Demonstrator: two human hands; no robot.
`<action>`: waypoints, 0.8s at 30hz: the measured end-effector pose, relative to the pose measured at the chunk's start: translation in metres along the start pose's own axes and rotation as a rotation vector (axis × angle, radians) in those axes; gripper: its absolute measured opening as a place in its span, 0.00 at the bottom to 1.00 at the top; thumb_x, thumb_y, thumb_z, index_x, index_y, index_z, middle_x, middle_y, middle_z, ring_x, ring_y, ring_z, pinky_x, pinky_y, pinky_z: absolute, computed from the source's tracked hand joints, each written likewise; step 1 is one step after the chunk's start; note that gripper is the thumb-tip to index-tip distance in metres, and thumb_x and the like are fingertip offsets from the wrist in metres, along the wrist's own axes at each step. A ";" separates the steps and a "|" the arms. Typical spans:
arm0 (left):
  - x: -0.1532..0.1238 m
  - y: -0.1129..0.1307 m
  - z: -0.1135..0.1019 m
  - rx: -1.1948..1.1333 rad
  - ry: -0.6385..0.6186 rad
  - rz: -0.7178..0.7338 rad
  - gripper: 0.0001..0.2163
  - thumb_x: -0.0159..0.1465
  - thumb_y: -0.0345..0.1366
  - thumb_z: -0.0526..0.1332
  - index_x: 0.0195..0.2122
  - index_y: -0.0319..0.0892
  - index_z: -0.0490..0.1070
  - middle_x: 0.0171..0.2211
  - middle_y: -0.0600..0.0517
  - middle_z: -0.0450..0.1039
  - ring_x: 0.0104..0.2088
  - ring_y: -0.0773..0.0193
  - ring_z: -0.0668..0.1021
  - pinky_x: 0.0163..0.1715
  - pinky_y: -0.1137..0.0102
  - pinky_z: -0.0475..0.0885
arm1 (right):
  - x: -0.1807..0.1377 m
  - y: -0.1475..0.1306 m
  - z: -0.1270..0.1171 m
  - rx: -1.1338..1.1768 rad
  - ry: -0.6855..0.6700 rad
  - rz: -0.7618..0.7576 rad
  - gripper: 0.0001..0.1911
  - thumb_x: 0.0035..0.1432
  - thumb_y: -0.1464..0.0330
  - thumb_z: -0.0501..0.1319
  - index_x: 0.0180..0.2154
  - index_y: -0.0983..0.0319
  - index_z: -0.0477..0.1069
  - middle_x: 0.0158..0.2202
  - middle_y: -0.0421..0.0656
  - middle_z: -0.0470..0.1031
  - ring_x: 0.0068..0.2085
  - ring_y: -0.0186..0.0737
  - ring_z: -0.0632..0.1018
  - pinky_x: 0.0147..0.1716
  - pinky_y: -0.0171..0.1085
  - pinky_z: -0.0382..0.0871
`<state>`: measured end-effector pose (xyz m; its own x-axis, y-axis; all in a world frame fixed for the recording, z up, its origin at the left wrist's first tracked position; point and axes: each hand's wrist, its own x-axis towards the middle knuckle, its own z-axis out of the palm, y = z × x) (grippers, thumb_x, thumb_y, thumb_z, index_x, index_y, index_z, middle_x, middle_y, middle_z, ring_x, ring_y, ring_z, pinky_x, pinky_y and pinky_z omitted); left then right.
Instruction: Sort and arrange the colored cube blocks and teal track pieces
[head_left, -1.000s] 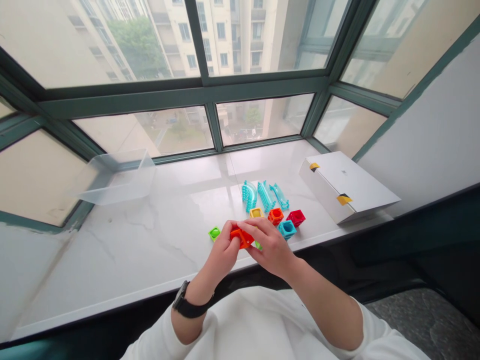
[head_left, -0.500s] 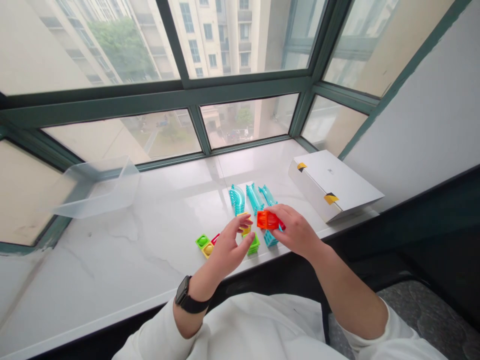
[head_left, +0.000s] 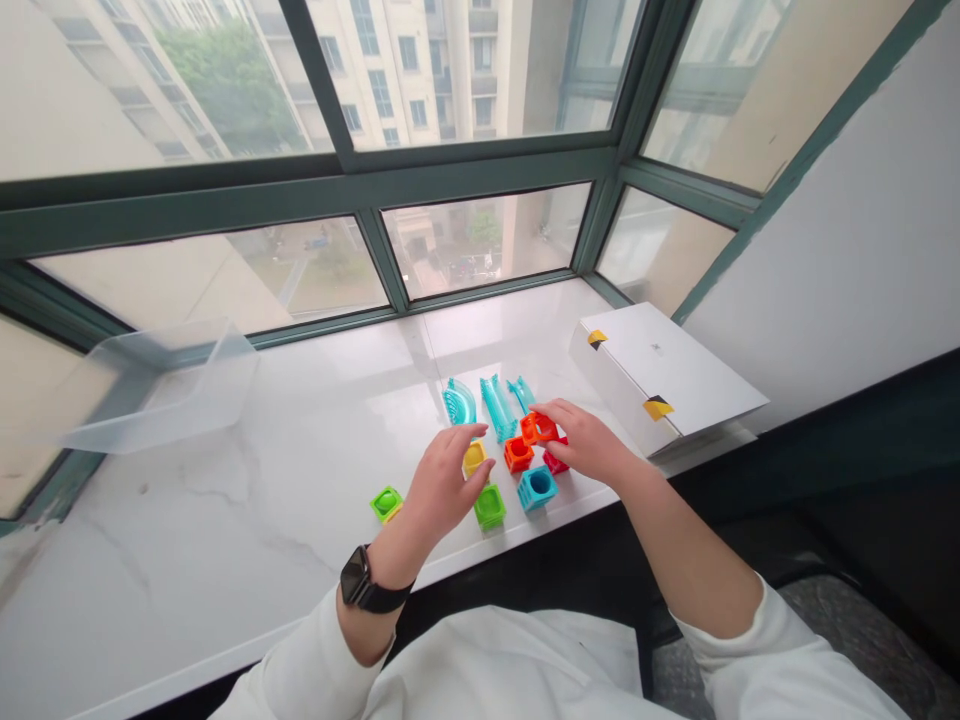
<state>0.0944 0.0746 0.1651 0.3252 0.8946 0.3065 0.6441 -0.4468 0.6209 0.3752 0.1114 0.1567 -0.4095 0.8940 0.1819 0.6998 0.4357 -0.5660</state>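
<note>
My right hand (head_left: 583, 440) pinches an orange block (head_left: 537, 428) from its right side, raised a little over the sill. Just below it stands another orange block (head_left: 517, 455), with a red block (head_left: 556, 458) partly hidden by my fingers. My left hand (head_left: 448, 478) hovers with thumb and fingers apart, holding nothing. Between its fingers and beyond shows a yellow block (head_left: 475, 457). A green block (head_left: 490, 507) and a blue block (head_left: 537, 487) stand near the front edge. Left of my wrist, another green block (head_left: 387, 502) adjoins a yellow piece, mostly covered by my hand.
Transparent teal track pieces (head_left: 498, 408) lie behind the blocks. A clear plastic bin (head_left: 157, 400) stands at the left by the window. The white box (head_left: 667, 370) with yellow-black tabs sits at the right. The marble sill (head_left: 247, 570) ends in a front edge.
The camera view has shifted slightly. My right hand's orange block is now tilted and apart from a second orange block below. My left hand stays open, a little farther left in the picture.
</note>
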 end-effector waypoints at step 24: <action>-0.100 -0.067 -0.061 0.011 0.189 -0.390 0.17 0.71 0.48 0.59 0.57 0.48 0.73 0.53 0.47 0.80 0.54 0.51 0.81 0.57 0.55 0.75 | 0.035 0.006 0.025 -0.179 -0.415 0.074 0.30 0.54 0.77 0.67 0.58 0.54 0.71 0.56 0.45 0.79 0.54 0.50 0.81 0.48 0.40 0.75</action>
<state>-0.0240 0.0151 0.1369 -0.0757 0.9812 0.1774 0.7016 -0.0740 0.7087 0.3503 0.1426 0.1400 -0.5293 0.8216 -0.2116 0.8108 0.4164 -0.4113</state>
